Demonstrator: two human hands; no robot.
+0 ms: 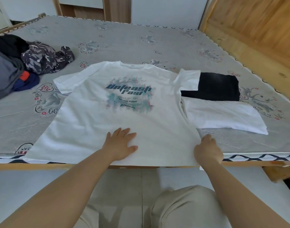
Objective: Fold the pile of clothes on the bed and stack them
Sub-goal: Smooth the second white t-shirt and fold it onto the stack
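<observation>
A white T-shirt (98, 112) with a blue-green print lies spread face up on the bed (141, 43), its hem hanging over the near edge. My left hand (122, 144) presses flat on the lower middle of the shirt, fingers straight. My right hand (207, 149) grips the shirt's lower right side edge with curled fingers. To the right lie a folded white garment (223, 117) and, behind it, a folded black garment (220, 87). A pile of unfolded clothes (17, 63) sits at the far left of the bed.
The mattress has a grey floral cover. A wooden headboard (259, 30) rises at the right, and a wooden frame rail (34, 166) runs along the near edge. My legs in beige trousers (182, 208) are below, over a pale tiled floor.
</observation>
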